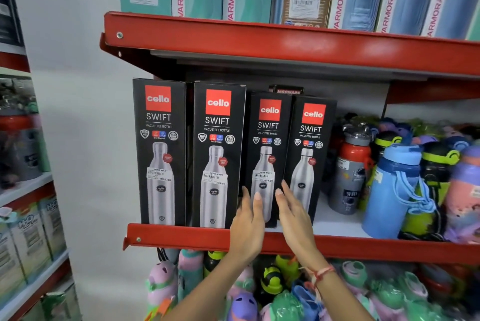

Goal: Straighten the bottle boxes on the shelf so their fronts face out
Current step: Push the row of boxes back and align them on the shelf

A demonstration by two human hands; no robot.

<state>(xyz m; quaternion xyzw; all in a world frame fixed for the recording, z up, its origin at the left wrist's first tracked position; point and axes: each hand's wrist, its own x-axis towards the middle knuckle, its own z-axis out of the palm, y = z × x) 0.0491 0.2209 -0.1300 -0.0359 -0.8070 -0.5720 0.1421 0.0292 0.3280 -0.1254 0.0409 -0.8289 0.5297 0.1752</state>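
Two hands reach up to the third box. The left hand and the right hand are both open, fingers flat and spread, one at each side of its front near the bottom. Neither grip holds anything. Four black boxes stand in a row on the red shelf, fronts out. The third and fourth box sit a bit farther back. Colourful bottles stand to the right.
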